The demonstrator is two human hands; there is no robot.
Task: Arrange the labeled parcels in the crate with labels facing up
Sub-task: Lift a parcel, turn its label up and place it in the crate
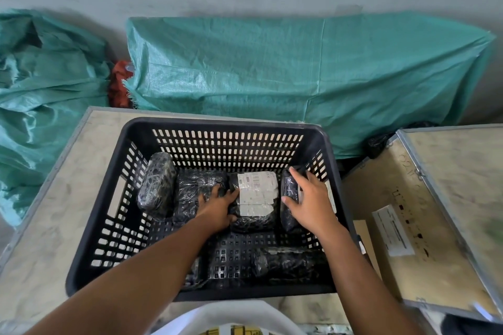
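A black slotted plastic crate (141, 128) stands on a wooden case and holds several black-wrapped parcels. The middle parcel (255, 198) lies flat with its white label facing up. My left hand (217, 207) grips that parcel's left edge, thumb under its near corner. My right hand (307, 198) holds a narrow parcel (288, 193) standing on edge against the crate's right wall. Left of the labelled one lies a plain black parcel (190, 190); a mottled parcel (158, 185) leans in the far left corner. Another parcel (288, 264) lies near the front, no label showing.
The crate rests on a plywood case (68, 185) with metal edging. A second plywood case (424, 212) with a white sticker stands close on the right. Green woven sacks (299, 71) and a grey wall fill the space behind.
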